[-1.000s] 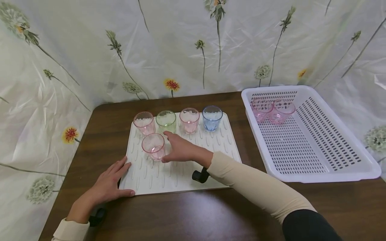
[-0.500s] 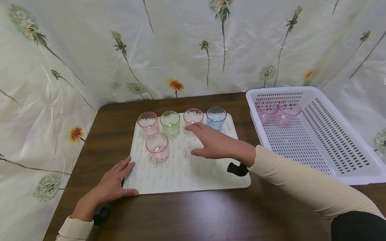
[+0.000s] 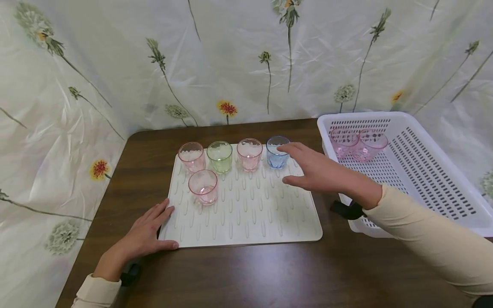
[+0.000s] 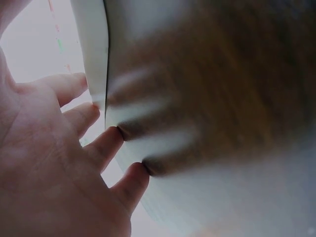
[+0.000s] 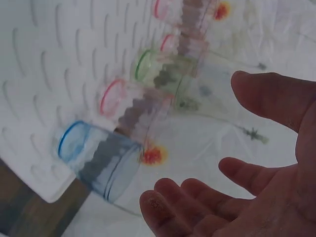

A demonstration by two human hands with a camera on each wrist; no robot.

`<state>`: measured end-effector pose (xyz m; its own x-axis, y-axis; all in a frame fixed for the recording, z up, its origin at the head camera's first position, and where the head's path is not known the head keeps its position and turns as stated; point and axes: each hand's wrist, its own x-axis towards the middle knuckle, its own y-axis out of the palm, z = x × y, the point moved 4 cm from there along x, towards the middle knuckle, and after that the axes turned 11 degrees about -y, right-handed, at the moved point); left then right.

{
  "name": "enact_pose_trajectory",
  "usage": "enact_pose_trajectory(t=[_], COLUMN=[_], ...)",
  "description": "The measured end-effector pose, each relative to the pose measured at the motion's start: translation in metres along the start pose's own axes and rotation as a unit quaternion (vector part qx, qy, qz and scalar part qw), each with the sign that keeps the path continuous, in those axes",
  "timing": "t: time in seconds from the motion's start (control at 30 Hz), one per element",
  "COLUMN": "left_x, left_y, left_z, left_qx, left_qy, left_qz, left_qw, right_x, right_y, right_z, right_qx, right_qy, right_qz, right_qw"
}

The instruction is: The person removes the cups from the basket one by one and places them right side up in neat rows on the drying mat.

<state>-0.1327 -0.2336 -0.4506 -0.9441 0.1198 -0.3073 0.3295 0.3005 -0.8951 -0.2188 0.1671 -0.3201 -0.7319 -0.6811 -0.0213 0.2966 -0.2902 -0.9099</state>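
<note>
A white ribbed draining mat (image 3: 246, 218) lies on the dark wooden table. Along its back edge stand a pink glass (image 3: 192, 158), a green glass (image 3: 220, 158), another pink glass (image 3: 249, 156) and a blue glass (image 3: 277, 156). One more pink glass (image 3: 204, 188) stands in front at the left. My right hand (image 3: 319, 169) hovers at the mat's right side with nothing in it; its fingertips overlap the blue glass in the head view. In the right wrist view its fingers are spread apart from the glasses. My left hand (image 3: 144, 233) rests at the mat's left front corner, fingers spread.
A white perforated plastic basket (image 3: 385, 179) stands at the right of the table, with two pink glasses (image 3: 368, 145) at its back left. A flower-printed sheet (image 3: 239, 64) hangs behind the table and along its left side.
My right hand has left the front pink glass and moved right across the mat towards the basket, empty. The left hand stays at the mat's corner, and the head view has shifted slightly.
</note>
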Motion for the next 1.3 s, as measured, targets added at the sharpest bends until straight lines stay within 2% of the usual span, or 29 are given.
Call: enact_pose_trajectory(t=[0.23, 0.3, 0.5, 0.77, 1.03, 1.2, 1.3], left_x=[0.001, 0.001, 0.001, 0.001, 0.000, 0.000, 0.000], left_y=[0.001, 0.001, 0.001, 0.001, -0.001, -0.001, -0.001], left_z=[0.001, 0.001, 0.000, 0.000, -0.002, -0.002, -0.002], left_qx=[0.001, 0.002, 0.003, 0.002, 0.006, 0.006, 0.005], left_qy=[-0.003, -0.001, -0.001, 0.003, -0.001, -0.003, -0.003], left_qz=[0.002, 0.001, 0.001, 0.001, 0.004, 0.007, 0.009], left_qw=[1.0000, 1.0000, 1.0000, 1.0000, 1.0000, 1.0000, 0.9999], right_x=[-0.019, -0.026, -0.045, -0.064, -0.076, -0.081, -0.083], right_y=[-0.025, -0.031, -0.051, -0.069, -0.073, -0.070, -0.068], right_z=[-0.025, -0.035, -0.074, -0.132, -0.177, -0.201, -0.212], right_qx=[0.009, 0.014, -0.008, -0.010, -0.041, -0.029, -0.017], right_qy=[0.000, 0.006, 0.055, 0.122, 0.166, 0.199, 0.208], right_qz=[-0.043, -0.043, -0.027, -0.038, -0.051, -0.080, -0.081], right_qw=[0.999, 0.999, 0.998, 0.992, 0.984, 0.976, 0.974])
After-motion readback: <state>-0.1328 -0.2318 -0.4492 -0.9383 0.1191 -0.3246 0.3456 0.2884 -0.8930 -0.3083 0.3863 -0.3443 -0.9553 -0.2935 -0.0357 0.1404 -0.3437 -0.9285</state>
